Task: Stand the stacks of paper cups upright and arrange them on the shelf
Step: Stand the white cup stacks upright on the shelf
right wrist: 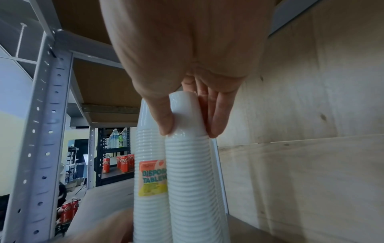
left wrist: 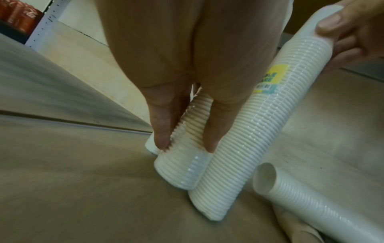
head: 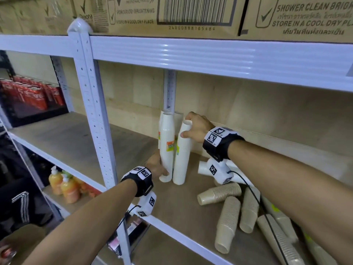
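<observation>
Two tall white paper cup stacks stand side by side at the back left of the wooden shelf (head: 76, 146). My left hand (head: 157, 168) grips the base of the left stack (head: 167, 146), thumb and fingers on either side (left wrist: 182, 169). The left stack carries an orange label (right wrist: 151, 177). At the top of the right stack (head: 182, 159) my right hand (head: 192, 127) pinches it between thumb and fingers (right wrist: 187, 129); the left wrist view shows this stack (left wrist: 259, 131) leaning. A third white stack (head: 162, 119) stands partly hidden behind the left one.
Another white stack (head: 203, 170) lies on its side under my right wrist. Several brown cup stacks (head: 227, 224) lie scattered at the right front. A white upright post (head: 89, 104) stands left; the upper shelf beam (head: 210, 56) is close overhead. Cola cans (head: 32, 94) fill the neighbouring bay.
</observation>
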Tool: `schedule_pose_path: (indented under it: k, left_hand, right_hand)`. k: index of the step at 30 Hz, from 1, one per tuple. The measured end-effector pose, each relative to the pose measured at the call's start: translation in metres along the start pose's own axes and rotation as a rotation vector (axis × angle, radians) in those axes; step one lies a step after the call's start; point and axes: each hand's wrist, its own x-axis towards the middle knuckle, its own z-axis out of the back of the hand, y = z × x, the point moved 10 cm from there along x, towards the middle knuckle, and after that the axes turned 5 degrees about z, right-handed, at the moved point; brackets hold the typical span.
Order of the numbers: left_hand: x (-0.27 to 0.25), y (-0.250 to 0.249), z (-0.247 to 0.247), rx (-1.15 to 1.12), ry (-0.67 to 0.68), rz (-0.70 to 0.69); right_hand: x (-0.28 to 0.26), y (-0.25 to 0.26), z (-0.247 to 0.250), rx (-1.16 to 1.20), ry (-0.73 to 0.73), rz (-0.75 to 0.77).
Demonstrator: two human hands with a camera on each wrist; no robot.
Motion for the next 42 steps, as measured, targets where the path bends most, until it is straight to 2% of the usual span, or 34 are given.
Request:
schedule_pose_path:
  k: [4,7,13,18,23,25,34,42]
  left_hand:
    - [0.003,0.007,-0.012,0.039,0.042,-0.005]
    - [0.003,0.007,-0.014,0.086,0.007,-0.054]
    - [0.003,-0.003,-0.009,0.023,0.083,-0.057]
    - [0.005,-0.052,0.034,-0.001,0.129,-0.131]
    - [-0.002,-0.115,0.1,0.005,0.024,-0.178]
    - [-0.002,-0.129,0.109,0.008,0.007,-0.161]
    - [0.002,-0.147,0.101,0.136,-0.006,-0.179]
    - [0.003,-0.147,0.103,0.11,0.005,-0.192]
  right_hand:
    - [0.003,-0.002,-0.01,0.039,0.004,-0.014]
    - [0.004,0.001,-0.012,0.081,-0.006,0.002]
    - [0.006,0.006,-0.008,0.065,0.005,0.036]
    - [0.009,0.003,0.004,0.0,0.009,-0.001]
    - [0.009,0.011,0.016,-0.05,0.01,-0.015]
    - [0.009,0.015,0.018,-0.071,0.0,-0.025]
    - [0.008,0.022,0.009,-0.112,0.03,-0.082]
    - [0.007,0.031,0.003,-0.114,0.053,-0.033]
